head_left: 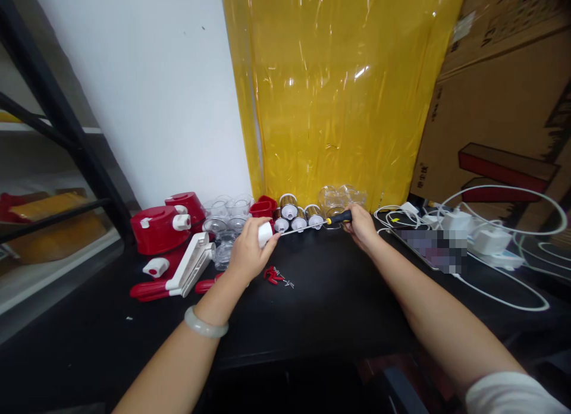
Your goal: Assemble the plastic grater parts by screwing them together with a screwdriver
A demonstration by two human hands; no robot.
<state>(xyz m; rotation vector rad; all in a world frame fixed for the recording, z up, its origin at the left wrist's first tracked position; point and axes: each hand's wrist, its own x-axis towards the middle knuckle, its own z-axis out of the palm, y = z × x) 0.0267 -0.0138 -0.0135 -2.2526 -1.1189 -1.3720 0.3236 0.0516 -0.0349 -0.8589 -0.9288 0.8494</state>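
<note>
Currently, left hand (250, 251) grips white part (264, 234), right hand (362, 228) grips screwdriver (341, 217); screws (289, 284) nearer than the screwdriver lie apparently unfitted.

the screwdriver (339, 218) tip looks blurred; the screen (423, 247) is pixelated.

A white wall (151, 93) fills the upper left before me, a few small dark specks near its top. Next to it, a glossy yellow plastic sheet (348, 87) covers the upper middle, translucent and creased, catching white glints of light. A big brown carton (504, 104) stands at the upper right, printed with dark lettering and a red shape low down. Along the left edge I see a rack (84, 146) with a black frame and pale shelves (57, 284). The black tabletop (312, 319) spans the lower half; below its near edge, bottom centre, it's mostly too dark to make out.
</note>
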